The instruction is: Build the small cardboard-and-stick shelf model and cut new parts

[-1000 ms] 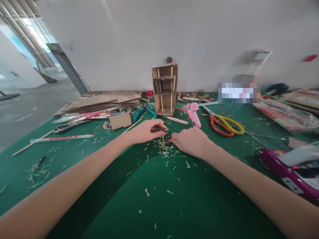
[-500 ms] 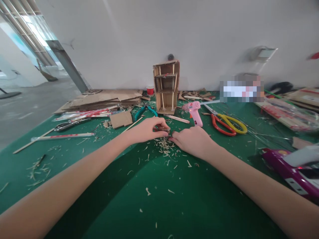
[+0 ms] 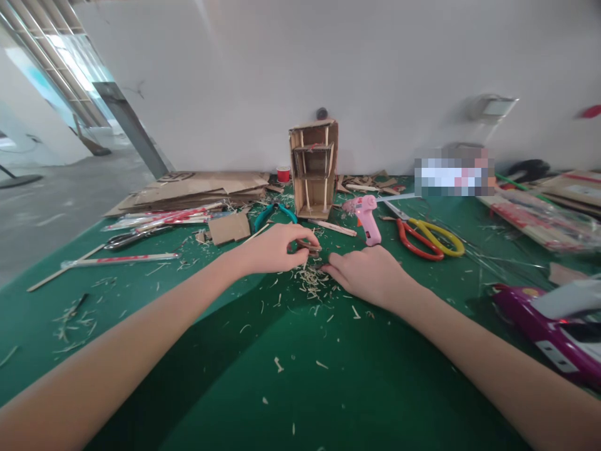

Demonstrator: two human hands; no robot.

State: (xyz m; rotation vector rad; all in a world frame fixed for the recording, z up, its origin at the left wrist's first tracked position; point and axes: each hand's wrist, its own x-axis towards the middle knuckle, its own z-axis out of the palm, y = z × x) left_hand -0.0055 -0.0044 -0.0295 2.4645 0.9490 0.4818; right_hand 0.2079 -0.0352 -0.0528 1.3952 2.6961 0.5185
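Note:
In the middle of the green table my left hand (image 3: pixel 282 247) pinches a small brown cardboard piece (image 3: pixel 310 248) between thumb and fingers. My right hand (image 3: pixel 364 272) is just to the right of it, low over the table, its fingers drawn together; what its fingertips hold, if anything, is too small to make out. Thin wood shavings (image 3: pixel 312 282) lie below and between both hands. Behind them stands an upright cardboard shelf box (image 3: pixel 313 166) with sticks inside. A pink glue gun (image 3: pixel 369 219) rests behind my right hand.
Teal-handled pliers (image 3: pixel 263 217), a cardboard square (image 3: pixel 229 228) and stacked cardboard (image 3: pixel 197 186) are at the left. Scissors (image 3: pixel 420 241) with red and yellow handles and a purple device (image 3: pixel 539 326) lie right. A red cup (image 3: pixel 283 174) stands at the back.
The view has shifted slightly. A small gap has opened between my hands' fingertips, and my left hand still pinches the cardboard piece.

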